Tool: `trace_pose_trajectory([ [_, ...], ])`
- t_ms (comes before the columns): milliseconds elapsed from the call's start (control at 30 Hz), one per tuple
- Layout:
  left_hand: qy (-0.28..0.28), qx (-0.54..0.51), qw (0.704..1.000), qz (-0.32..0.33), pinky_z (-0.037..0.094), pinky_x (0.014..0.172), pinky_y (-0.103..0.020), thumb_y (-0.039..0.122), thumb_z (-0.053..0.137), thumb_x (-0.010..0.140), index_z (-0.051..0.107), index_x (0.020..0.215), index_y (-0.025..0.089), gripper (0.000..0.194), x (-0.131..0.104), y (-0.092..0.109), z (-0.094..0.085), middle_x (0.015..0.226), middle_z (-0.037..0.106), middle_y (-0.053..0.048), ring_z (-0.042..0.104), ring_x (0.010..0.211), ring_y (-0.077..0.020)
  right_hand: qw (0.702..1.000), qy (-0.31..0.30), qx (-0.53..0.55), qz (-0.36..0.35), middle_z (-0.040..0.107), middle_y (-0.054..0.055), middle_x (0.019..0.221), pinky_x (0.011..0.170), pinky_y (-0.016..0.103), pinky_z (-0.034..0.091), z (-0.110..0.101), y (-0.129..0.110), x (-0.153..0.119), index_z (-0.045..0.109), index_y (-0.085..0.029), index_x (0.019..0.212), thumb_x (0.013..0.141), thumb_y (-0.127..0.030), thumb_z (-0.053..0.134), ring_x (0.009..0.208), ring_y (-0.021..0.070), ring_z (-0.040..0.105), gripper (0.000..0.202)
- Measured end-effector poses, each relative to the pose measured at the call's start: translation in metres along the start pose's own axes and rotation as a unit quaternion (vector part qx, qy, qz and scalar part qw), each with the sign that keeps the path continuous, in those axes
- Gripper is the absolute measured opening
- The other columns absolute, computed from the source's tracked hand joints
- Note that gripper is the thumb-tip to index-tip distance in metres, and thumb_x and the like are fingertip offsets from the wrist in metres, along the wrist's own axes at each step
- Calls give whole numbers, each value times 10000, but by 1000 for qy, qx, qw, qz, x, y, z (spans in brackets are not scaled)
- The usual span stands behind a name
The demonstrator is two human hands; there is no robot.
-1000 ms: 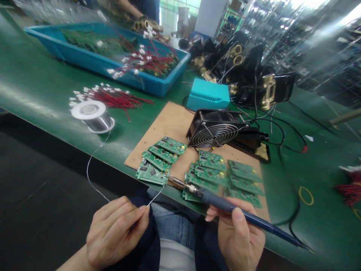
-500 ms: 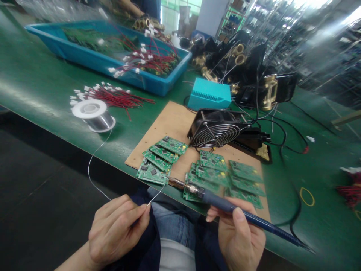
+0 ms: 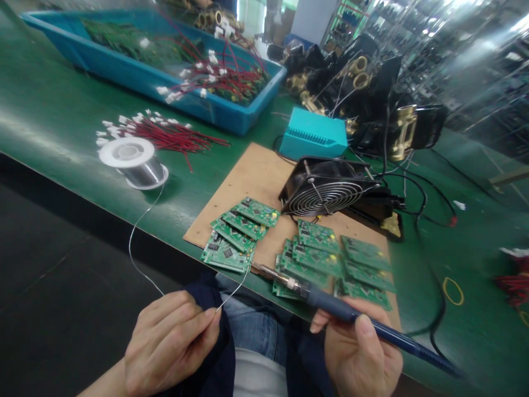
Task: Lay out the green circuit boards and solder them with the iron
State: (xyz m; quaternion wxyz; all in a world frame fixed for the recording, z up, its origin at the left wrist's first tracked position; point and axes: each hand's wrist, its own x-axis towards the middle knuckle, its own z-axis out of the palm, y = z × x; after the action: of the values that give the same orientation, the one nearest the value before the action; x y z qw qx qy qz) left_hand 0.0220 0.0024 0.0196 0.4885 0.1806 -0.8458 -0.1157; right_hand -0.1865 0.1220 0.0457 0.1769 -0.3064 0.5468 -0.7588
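My left hand is closed, pinching solder wire between thumb and fingertips. The wire's end reaches the right edge of the nearest green circuit board. Its other end trails back to a white solder spool on the bench. In my right hand is a soldering iron with a dark blue handle, held like a pen. The iron's tip lies at that same board edge, close to the wire end; whether they touch I cannot tell. More circuit boards overlap in groups to the right.
A brown board lies under the circuit boards and a black fan. Behind are a turquoise box, a blue tray with boards and wires, and red wires with white connectors. Black cables run along the right.
The iron's tip and the wire end have shifted slightly right in the picture. The whole view has moved a little too, and both hands keep their hold.
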Motion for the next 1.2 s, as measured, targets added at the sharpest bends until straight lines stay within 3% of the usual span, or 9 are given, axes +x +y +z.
trace_pose_trajectory([
  [300,-16,-33,999,-17,450,528,-213,-75,635,848,593,819,130,212,-1,-9,0,562,561,63,486,512,-58,998,50,-36,-7,735,17,606,308,289,498,1,4,0,796,-236,886,870,-275,631,341,199,625,170],
  [567,-33,-28,999,-32,433,529,-229,2,598,915,538,783,172,224,4,-12,0,513,562,68,487,465,-70,993,28,-116,-9,666,25,495,247,355,447,5,-1,4,815,-352,887,862,-316,575,284,230,561,244],
  [867,-23,-33,999,-34,442,539,-220,10,592,925,509,743,189,269,8,-13,-1,496,542,71,477,467,-73,993,46,-105,1,681,13,496,266,357,457,8,2,2,809,-340,858,845,-387,653,275,238,549,163],
  [1000,-18,-34,999,-35,436,508,-221,0,588,915,521,748,184,257,6,-13,-1,512,552,67,484,458,-72,994,69,-79,8,727,5,576,316,333,509,7,3,0,800,-279,840,835,-332,678,305,219,595,134],
  [1200,-37,-31,999,-12,470,513,-226,-8,626,885,574,857,142,161,5,-18,0,539,600,49,529,473,-79,996,48,-72,2,728,16,591,311,339,517,9,1,1,809,-265,849,836,-281,648,315,227,612,162],
])
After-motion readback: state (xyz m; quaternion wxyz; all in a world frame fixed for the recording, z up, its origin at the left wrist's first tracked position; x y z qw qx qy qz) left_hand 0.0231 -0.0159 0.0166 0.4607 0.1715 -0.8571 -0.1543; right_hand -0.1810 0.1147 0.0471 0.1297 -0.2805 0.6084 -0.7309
